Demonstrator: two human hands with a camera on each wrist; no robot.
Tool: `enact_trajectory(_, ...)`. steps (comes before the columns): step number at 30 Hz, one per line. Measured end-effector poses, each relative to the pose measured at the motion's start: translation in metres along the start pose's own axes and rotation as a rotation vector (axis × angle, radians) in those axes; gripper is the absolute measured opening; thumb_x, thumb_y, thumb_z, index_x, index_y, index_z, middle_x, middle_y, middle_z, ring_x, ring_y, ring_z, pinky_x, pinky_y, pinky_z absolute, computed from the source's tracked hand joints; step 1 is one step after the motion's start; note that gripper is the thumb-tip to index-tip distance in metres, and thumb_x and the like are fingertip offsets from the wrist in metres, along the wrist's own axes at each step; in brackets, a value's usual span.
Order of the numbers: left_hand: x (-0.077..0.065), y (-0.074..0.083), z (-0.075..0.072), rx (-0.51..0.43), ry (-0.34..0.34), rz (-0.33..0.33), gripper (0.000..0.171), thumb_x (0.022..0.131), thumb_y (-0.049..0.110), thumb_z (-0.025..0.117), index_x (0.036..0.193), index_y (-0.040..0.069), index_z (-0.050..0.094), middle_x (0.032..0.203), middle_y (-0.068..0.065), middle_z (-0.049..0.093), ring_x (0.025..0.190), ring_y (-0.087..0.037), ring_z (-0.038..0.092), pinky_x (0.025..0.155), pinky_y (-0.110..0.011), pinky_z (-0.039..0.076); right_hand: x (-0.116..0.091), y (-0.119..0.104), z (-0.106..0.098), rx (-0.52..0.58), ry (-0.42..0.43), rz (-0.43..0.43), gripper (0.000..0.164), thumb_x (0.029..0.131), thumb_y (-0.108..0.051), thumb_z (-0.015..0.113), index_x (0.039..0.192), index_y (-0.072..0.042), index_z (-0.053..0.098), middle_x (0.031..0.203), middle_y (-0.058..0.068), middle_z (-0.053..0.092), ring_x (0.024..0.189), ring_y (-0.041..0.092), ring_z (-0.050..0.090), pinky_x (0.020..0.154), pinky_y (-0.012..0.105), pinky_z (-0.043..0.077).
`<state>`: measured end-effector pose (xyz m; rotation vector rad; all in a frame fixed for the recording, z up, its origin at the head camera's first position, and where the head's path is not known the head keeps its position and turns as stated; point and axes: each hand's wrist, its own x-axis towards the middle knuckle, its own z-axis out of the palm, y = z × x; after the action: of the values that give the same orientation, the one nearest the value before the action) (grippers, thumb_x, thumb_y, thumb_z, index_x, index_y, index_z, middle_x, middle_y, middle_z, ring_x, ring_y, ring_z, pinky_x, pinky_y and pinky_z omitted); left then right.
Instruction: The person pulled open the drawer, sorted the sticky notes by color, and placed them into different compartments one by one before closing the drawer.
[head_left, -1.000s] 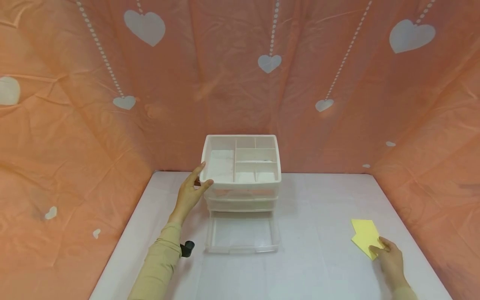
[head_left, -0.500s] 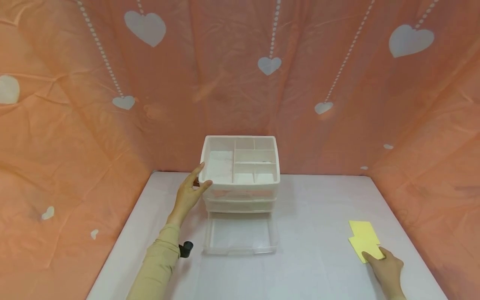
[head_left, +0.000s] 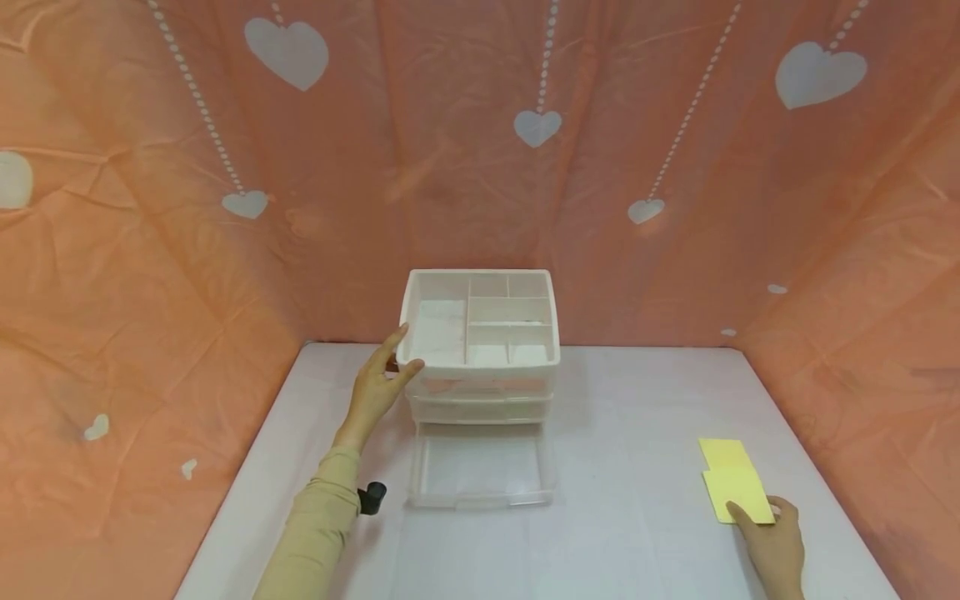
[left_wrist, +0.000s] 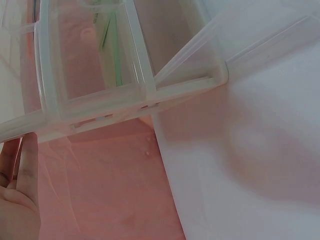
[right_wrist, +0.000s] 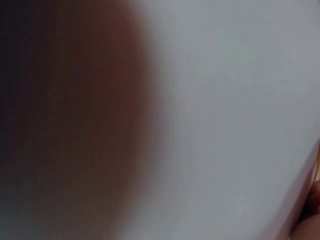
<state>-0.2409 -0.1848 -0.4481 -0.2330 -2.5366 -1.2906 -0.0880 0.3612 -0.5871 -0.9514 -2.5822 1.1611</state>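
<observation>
A white drawer organizer [head_left: 480, 367] stands at the back of the table, its top tray split into compartments. Below, a clear drawer [head_left: 483, 467] is pulled out. My left hand [head_left: 375, 383] grips the organizer's front left corner, thumb at the front rim, fingers along the side. Seen from the left wrist, that hand [left_wrist: 20, 185] lies under the rim of the clear-sided organizer [left_wrist: 145, 60]. On the right, my right hand [head_left: 776, 542] pinches yellow sticky notes [head_left: 738, 492], two overlapping squares, by their near edge. The right wrist view is mostly blurred, with fingers at its lower right edge.
The white table [head_left: 622, 483] is bounded by an orange curtain [head_left: 480, 208] with heart prints at the back and both sides. A black wrist mount [head_left: 372, 498] juts out from the left sleeve. Something green [left_wrist: 114, 50] shows inside an upper drawer.
My right hand has drawn slightly toward me with the sticky notes, whose overlapping squares have shifted and turned a little. My left hand stays on the organizer's corner.
</observation>
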Motion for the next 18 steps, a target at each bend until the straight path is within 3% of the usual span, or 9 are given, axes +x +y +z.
enact_trajectory(3, 0.0010, 0.0001, 0.0000, -0.004, 0.000, -0.002, 0.064, 0.086, 0.037, 0.066, 0.142, 0.037, 0.035, 0.098, -0.013, 0.060, 0.092, -0.027, 0.060, 0.080, -0.040, 0.050, -0.0014, -0.0001, -0.0023, 0.028, 0.026, 0.069, 0.066, 0.092, -0.043, 0.051, 0.136, 0.003, 0.033, 0.107, 0.025, 0.052, 0.080, 0.027, 0.055, 0.066, 0.035, 0.042)
enact_trajectory(5, 0.0016, -0.0001, -0.0001, -0.001, -0.001, -0.004, 0.064, 0.086, 0.037, 0.065, 0.142, 0.037, 0.035, 0.097, -0.013, 0.059, 0.092, -0.027, 0.060, 0.080, -0.040, 0.050, -0.0018, -0.0007, -0.0039, 0.094, 0.046, 0.121, 0.057, 0.093, -0.041, 0.049, 0.135, -0.003, 0.039, 0.087, 0.006, 0.061, 0.065, 0.009, 0.052, 0.057, 0.024, 0.040)
enact_trajectory(8, 0.0020, -0.0009, 0.0002, 0.002, -0.002, -0.002, 0.064, 0.086, 0.036, 0.065, 0.142, 0.037, 0.035, 0.097, -0.012, 0.059, 0.092, -0.027, 0.060, 0.079, -0.039, 0.050, -0.0022, -0.0004, -0.0051, 0.253, 0.051, 0.172, 0.046, 0.094, -0.034, 0.050, 0.134, -0.010, 0.046, 0.064, -0.019, 0.054, 0.056, -0.007, 0.048, 0.054, 0.014, 0.043)
enact_trajectory(10, 0.0018, -0.0012, 0.0002, 0.003, 0.000, -0.004, 0.064, 0.086, 0.036, 0.066, 0.142, 0.037, 0.036, 0.097, -0.012, 0.058, 0.092, -0.027, 0.059, 0.079, -0.039, 0.049, -0.0020, 0.0003, -0.0044, 0.378, 0.033, 0.205, 0.043, 0.095, -0.029, 0.050, 0.135, -0.013, 0.046, 0.061, -0.028, 0.049, 0.057, -0.010, 0.051, 0.054, 0.011, 0.045)
enact_trajectory(14, 0.0015, -0.0016, 0.0003, -0.004, 0.002, -0.003, 0.064, 0.086, 0.036, 0.066, 0.142, 0.037, 0.036, 0.098, -0.012, 0.058, 0.092, -0.027, 0.060, 0.079, -0.038, 0.049, -0.0030, 0.0008, -0.0035, 0.598, -0.023, 0.237, 0.039, 0.095, -0.023, 0.051, 0.134, -0.019, 0.047, 0.065, -0.027, 0.055, 0.061, -0.010, 0.056, 0.059, 0.009, 0.047)
enact_trajectory(16, 0.0014, -0.0019, 0.0006, -0.009, 0.000, -0.001, 0.064, 0.086, 0.036, 0.066, 0.142, 0.037, 0.036, 0.098, -0.012, 0.058, 0.092, -0.027, 0.059, 0.079, -0.037, 0.049, -0.0048, -0.0004, -0.0034, 0.682, -0.054, 0.237, 0.031, 0.095, -0.022, 0.053, 0.126, -0.027, 0.052, 0.067, -0.023, 0.058, 0.063, -0.009, 0.058, 0.062, 0.009, 0.048)
enact_trajectory(18, 0.0015, -0.0022, 0.0011, -0.013, -0.001, 0.004, 0.064, 0.085, 0.037, 0.066, 0.142, 0.037, 0.036, 0.097, -0.012, 0.058, 0.091, -0.026, 0.059, 0.078, -0.037, 0.049, -0.0068, -0.0012, -0.0025, 0.798, -0.091, 0.185, 0.021, 0.093, -0.019, 0.057, 0.110, -0.031, 0.059, 0.070, -0.018, 0.061, 0.065, -0.006, 0.060, 0.064, 0.011, 0.049)
